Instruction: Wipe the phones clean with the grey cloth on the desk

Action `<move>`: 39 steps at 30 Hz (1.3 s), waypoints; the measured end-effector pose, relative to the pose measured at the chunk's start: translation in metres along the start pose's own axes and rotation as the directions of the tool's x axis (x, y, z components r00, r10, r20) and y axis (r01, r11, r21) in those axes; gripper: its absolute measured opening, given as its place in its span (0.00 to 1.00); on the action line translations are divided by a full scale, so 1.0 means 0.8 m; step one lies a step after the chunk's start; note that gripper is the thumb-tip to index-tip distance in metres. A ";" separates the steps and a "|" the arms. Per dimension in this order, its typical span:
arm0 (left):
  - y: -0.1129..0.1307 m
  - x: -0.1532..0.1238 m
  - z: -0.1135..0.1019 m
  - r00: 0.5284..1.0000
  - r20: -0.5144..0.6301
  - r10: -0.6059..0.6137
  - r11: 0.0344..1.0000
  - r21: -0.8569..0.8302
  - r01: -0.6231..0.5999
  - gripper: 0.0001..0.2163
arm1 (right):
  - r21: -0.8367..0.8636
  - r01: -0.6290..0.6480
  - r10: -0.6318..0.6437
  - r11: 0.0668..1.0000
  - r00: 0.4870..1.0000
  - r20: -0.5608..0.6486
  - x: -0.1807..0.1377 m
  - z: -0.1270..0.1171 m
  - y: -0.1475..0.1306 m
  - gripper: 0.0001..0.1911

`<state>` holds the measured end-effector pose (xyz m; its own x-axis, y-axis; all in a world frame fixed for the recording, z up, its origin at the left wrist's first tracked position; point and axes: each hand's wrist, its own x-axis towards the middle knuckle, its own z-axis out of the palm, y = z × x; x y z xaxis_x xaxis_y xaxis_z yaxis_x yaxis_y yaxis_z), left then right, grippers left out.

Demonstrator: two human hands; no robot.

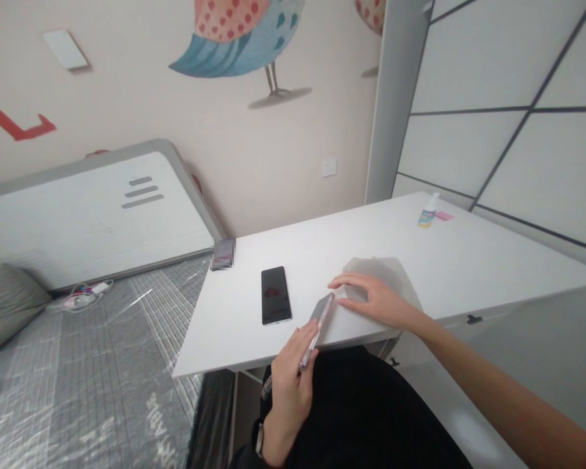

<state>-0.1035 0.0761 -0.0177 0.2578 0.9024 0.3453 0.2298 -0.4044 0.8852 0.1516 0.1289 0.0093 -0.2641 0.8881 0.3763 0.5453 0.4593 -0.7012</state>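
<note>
My left hand (293,371) is closed around the lower part of a slim phone (325,314), which is tilted up on its edge at the table's front. Its pale, shiny side faces me, and my fingers cover part of it. My right hand (371,299) is just right of the phone's upper end, thumb and fingers apart, with nothing between them. A second phone (275,295), dark screen upward, lies flat on the white table (234,345) to the left of both hands.
A small spray bottle (427,212) and a pink slip (444,215) are at the table's far right. A blurred small item (223,254) sits at the back left corner. Left of the table is a plastic-covered bed (102,371); a panelled wardrobe (473,78) stands right.
</note>
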 end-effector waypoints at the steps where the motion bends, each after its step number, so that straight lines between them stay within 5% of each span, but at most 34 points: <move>1: 0.008 -0.002 -0.002 0.994 -0.062 -0.087 0.990 -0.112 0.080 0.13 | 0.058 0.019 -0.019 0.998 1.000 -0.003 -0.003 -0.001 -0.007 0.11; 4: 0.026 -0.004 -0.002 0.959 -0.140 -0.247 0.933 -0.302 0.196 0.12 | 0.223 0.051 -0.046 0.973 0.999 -0.030 -0.008 -0.004 -0.023 0.11; 8: 0.027 -0.003 -0.004 0.941 -0.132 -0.313 0.896 -0.370 0.246 0.15 | 0.227 0.022 -0.024 0.974 1.000 0.003 -0.007 -0.005 -0.027 0.13; 13: 0.022 0.002 -0.010 0.960 -0.007 -0.282 0.910 -0.318 0.265 0.16 | 0.214 -0.009 0.008 0.977 1.000 0.003 -0.007 -0.006 -0.024 0.15; 16: 0.024 0.007 -0.009 0.951 -0.032 -0.308 0.900 -0.334 0.280 0.20 | 0.227 -0.025 0.028 0.973 1.000 -0.013 -0.010 -0.008 -0.030 0.15; 28: 0.044 0.001 0.002 0.931 -0.171 -0.323 0.907 -0.337 0.253 0.06 | 0.111 0.176 -0.155 0.978 0.972 -0.178 -0.019 -0.005 -0.050 0.16; 39: 0.056 -0.007 0.000 0.937 -0.176 -0.300 0.930 -0.271 0.247 0.08 | 0.042 0.256 -0.239 0.966 0.942 -0.237 -0.021 -0.001 -0.054 0.16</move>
<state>-0.0947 0.0527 0.0196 0.0071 0.9936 0.1129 0.0235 -0.1131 0.9933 0.1331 0.0941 0.0339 -0.1903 0.7218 0.6654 0.4260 0.6714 -0.6064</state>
